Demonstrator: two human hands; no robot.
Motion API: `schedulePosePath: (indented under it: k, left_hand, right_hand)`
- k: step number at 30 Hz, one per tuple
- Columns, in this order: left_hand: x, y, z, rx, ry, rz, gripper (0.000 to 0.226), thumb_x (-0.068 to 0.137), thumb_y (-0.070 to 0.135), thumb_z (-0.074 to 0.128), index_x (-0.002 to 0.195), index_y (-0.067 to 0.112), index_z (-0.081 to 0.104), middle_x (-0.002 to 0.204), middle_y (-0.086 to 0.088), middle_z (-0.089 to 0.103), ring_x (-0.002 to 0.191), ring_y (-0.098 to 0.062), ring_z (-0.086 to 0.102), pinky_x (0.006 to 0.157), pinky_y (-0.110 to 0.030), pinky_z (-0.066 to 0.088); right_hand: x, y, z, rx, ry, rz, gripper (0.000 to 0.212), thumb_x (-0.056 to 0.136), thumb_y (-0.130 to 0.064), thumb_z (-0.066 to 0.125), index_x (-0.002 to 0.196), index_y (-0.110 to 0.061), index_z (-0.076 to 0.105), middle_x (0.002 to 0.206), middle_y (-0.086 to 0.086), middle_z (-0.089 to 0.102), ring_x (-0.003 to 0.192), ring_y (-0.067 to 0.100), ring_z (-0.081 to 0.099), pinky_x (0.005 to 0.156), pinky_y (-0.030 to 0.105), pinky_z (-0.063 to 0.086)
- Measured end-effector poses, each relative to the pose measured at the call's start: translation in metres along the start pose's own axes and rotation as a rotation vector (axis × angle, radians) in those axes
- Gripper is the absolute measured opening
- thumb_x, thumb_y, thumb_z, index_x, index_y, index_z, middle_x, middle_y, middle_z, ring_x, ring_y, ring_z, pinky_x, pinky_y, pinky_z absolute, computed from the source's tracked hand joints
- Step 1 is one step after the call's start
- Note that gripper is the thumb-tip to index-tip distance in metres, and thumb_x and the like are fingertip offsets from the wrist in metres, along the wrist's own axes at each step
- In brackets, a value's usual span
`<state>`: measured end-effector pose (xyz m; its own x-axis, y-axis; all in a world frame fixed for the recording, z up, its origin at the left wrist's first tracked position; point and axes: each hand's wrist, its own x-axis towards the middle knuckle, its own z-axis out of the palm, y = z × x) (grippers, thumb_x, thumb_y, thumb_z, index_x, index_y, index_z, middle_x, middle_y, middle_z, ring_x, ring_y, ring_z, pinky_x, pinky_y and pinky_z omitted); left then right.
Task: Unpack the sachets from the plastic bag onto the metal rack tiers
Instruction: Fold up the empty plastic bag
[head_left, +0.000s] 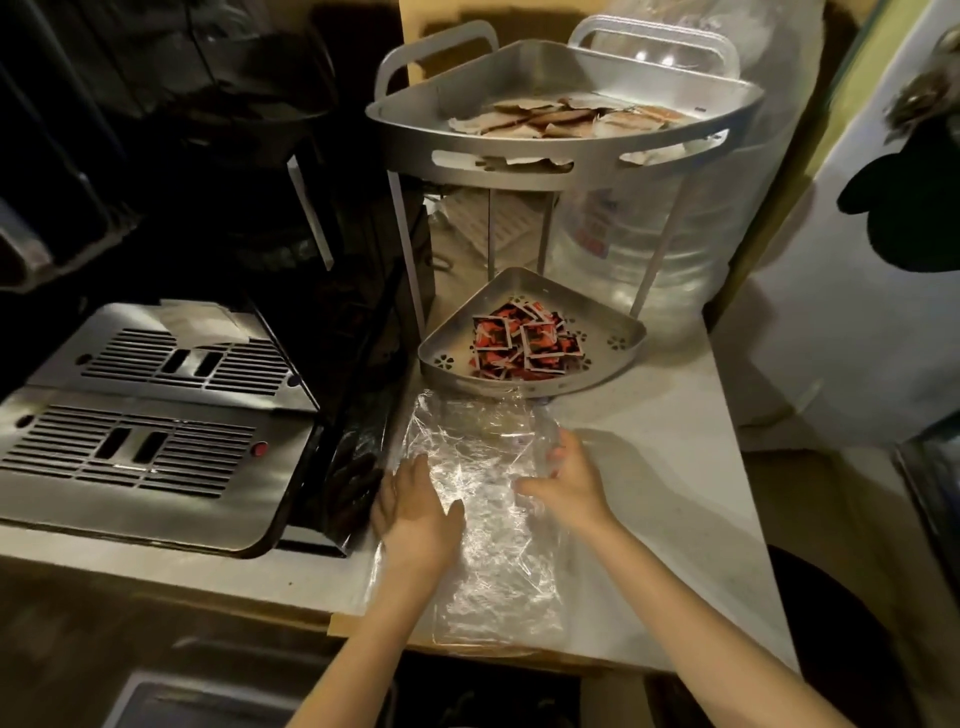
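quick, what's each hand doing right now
Left hand: open, fingers straight, resting flat on the bag.
Right hand: pinching the bag's right edge.

Both bare forearms reach forward side by side, the left hand (415, 506) lying flat with fingers straight, palm down, and the right hand (566, 480) loosely curled, thumb extended leftward.

The sachets' print (522, 340) is too small to read. The top tier's rim (561, 148) hides part of its pale sachets (550, 117). At three o'clock, the object (919, 98) at the frame edge is blurred and cut off. Both forearms run off the bottom edge.
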<state>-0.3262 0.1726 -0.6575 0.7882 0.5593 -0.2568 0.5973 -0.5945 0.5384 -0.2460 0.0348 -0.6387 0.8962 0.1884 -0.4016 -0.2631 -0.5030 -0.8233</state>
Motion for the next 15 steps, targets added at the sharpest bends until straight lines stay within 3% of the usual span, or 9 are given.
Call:
schedulePosePath:
  k: [4,7,9,11,12,15]
  left_hand:
    - [-0.002,-0.002,0.002,-0.094,0.060,0.048,0.073,0.082,0.014,0.059,0.143,0.021,0.019,0.150,-0.008,0.022,0.137,-0.029,0.024,0.110,-0.048,0.029]
    - [-0.003,-0.003,-0.001,-0.227,0.082,0.051,0.076,0.078,0.004,0.061,0.141,0.021,0.022,0.147,-0.009,0.026,0.131,-0.029,0.035,0.105,-0.042,0.039]
    - [-0.002,0.001,-0.005,-0.375,0.056,-0.015,0.077,0.078,0.000,0.061,0.141,0.022,0.023,0.145,-0.008,0.034,0.128,-0.026,0.041,0.097,-0.035,0.047]
    - [0.003,0.005,-0.010,-0.515,0.018,-0.097,0.075,0.080,0.005,0.064,0.140,0.026,0.024,0.140,-0.006,0.044,0.121,-0.024,0.050,0.072,-0.022,0.054]
    - [0.006,0.006,-0.011,-0.547,-0.004,-0.128,0.072,0.081,0.009,0.066,0.138,0.029,0.026,0.135,-0.006,0.050,0.114,-0.023,0.055,0.068,-0.021,0.054]
    - [0.009,0.005,-0.014,-0.585,-0.060,-0.155,0.070,0.079,0.010,0.067,0.134,0.032,0.031,0.131,-0.005,0.054,0.101,-0.021,0.061,0.085,-0.040,0.054]
  right_hand:
    - [0.000,-0.005,0.002,0.078,-0.025,0.098,0.084,0.065,-0.014,0.080,0.136,-0.008,0.036,0.118,0.009,0.053,0.099,0.019,0.050,0.084,0.031,0.046]
    - [0.001,-0.007,-0.008,0.114,-0.061,0.112,0.057,0.068,-0.009,0.078,0.118,-0.006,0.050,0.099,0.007,0.055,0.085,0.016,0.052,0.081,0.036,0.049]
    - [-0.002,-0.008,-0.014,0.183,-0.104,0.101,0.057,0.072,-0.009,0.074,0.122,-0.014,0.046,0.109,0.003,0.051,0.095,0.015,0.050,0.083,0.029,0.043]
    - [-0.002,-0.003,-0.020,0.200,-0.132,0.087,0.065,0.076,-0.018,0.072,0.132,-0.016,0.040,0.127,0.002,0.046,0.110,0.018,0.047,0.090,0.029,0.038]
    - [-0.004,-0.002,-0.023,0.189,-0.148,0.083,0.063,0.078,-0.024,0.070,0.133,-0.017,0.039,0.129,0.000,0.045,0.110,0.017,0.048,0.091,0.030,0.037]
    - [-0.009,-0.001,-0.032,0.188,-0.200,0.139,0.039,0.085,-0.039,0.058,0.121,-0.027,0.045,0.126,-0.002,0.050,0.092,0.011,0.053,0.079,0.029,0.043]
